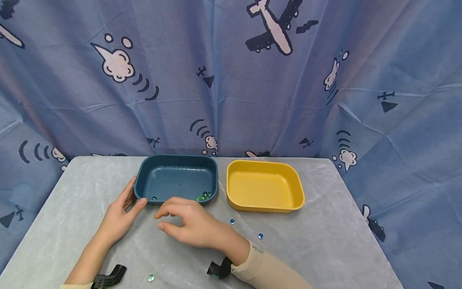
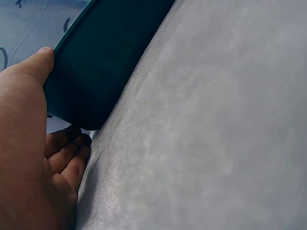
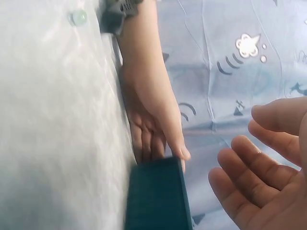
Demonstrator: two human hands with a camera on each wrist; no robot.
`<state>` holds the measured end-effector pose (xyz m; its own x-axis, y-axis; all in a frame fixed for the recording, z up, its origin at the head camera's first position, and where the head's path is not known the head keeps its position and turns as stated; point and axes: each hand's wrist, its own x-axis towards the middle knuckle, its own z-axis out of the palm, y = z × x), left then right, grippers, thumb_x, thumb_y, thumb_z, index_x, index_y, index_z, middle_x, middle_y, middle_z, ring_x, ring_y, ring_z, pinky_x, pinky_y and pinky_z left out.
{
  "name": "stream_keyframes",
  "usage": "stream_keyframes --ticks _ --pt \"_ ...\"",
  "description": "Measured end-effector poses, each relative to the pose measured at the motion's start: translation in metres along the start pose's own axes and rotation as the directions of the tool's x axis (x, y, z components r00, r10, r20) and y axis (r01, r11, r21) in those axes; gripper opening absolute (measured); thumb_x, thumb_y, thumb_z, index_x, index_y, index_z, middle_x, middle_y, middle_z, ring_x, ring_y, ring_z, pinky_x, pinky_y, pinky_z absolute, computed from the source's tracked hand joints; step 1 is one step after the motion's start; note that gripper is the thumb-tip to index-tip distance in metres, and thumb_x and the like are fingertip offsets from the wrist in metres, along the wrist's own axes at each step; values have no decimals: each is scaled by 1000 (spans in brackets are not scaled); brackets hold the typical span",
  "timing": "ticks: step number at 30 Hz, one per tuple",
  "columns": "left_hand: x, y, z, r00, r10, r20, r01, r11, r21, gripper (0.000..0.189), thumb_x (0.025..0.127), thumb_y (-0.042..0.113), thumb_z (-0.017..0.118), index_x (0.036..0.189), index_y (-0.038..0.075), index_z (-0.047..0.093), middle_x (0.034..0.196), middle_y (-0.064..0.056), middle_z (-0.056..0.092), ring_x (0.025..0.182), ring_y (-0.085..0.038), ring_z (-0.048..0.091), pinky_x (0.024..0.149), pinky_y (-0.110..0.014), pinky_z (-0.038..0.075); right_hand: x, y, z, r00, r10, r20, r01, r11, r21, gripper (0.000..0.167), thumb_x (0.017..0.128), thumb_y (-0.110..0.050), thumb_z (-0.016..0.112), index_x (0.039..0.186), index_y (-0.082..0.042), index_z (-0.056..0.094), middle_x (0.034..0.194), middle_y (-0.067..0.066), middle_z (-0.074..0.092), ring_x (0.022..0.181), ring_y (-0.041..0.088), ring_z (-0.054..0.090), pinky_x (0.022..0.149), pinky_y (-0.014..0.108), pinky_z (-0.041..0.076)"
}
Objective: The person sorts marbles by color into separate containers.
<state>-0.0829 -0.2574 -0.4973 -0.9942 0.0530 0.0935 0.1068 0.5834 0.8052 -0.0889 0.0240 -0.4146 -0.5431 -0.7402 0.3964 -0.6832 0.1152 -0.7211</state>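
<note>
Beige sleeve (image 1: 274, 267) and empty, loosely spread right hand (image 1: 193, 222) are held over grey-draped table (image 1: 343, 249), backed by airplane-print curtain (image 1: 173, 52); teal tray (image 1: 169, 180) is touched by wide-parted left hand (image 1: 117, 216).

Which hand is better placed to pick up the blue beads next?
Probably the right hand: it looks empty and is nearer both blue beads. The left hand is farther off, touching the teal tray.

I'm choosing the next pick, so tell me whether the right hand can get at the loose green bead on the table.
Probably yes: the right hand holds nothing, and the green bead lies uncovered on the table, with no object visible between them.
</note>
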Motion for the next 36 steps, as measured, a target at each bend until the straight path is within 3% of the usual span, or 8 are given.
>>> stream_keyframes --ticks 3,5,7,9,12,13,16,36 --pt "0 0 0 1000 9 0 -9 1000 -11 84 111 32 68 178 21 18 168 -29 40 146 -52 50 104 -6 38 0 -4 6 999 5 47 -4 1000 -17 17 106 -13 75 123 -12 77 121 -5 71 114 -6 60 99 14 52" --pt "0 -1 0 1000 13 1 -12 1000 -21 84 111 32 68 178 21 17 168 -29 40 146 -52 50 98 1 31 0 -6 11 997 9 80 -6 999 -38 17 107 -16 74 123 -14 77 122 -7 71 117 -9 58 101 11 49" --pt "0 0 -1 1000 10 2 -10 1000 -19 84 111 32 68 178 21 17 168 -28 40 146 -52 50 103 -4 37 0 -8 15 994 8 105 -2 999 -52 17 107 -16 74 123 -14 77 123 -7 71 119 -9 58 102 10 47" --pt "-1 0 -1 1000 7 4 -7 1000 -13 85 111 32 68 178 22 17 169 -28 40 147 -51 50 112 -20 46 -1 -8 19 993 -1 121 9 998 -67 17 107 -17 74 123 -14 77 123 -7 71 118 -9 59 101 9 47" --pt "-1 0 -1 1000 11 6 -10 1000 -18 85 111 31 68 178 23 17 169 -28 40 147 -52 50 112 -20 46 -2 -9 26 988 -9 151 20 997 -76 17 108 -18 73 124 -14 77 124 -9 70 116 -10 59 100 7 46" --pt "-1 -1 -1 1000 14 5 -14 1000 -21 85 111 31 69 178 23 17 169 -28 40 147 -52 50 112 -20 46 -3 -9 28 987 -11 163 25 997 -79 17 108 -18 73 124 -14 77 124 -10 69 115 -10 58 99 7 46" --pt "-2 -2 0 1000 28 -1 -28 999 -31 84 111 29 69 178 21 18 168 -29 40 146 -53 50 99 1 32 -4 -11 35 978 -15 206 33 996 -87 18 110 -20 70 125 -15 77 124 -12 68 114 -11 58 99 5 45" --pt "-2 -1 0 999 42 -12 -43 999 -26 83 111 28 70 177 20 20 167 -30 42 143 -54 52 98 1 33 -12 -10 69 931 -43 363 68 996 -56 19 109 -19 72 125 -13 78 122 -10 70 110 -11 59 102 3 41"
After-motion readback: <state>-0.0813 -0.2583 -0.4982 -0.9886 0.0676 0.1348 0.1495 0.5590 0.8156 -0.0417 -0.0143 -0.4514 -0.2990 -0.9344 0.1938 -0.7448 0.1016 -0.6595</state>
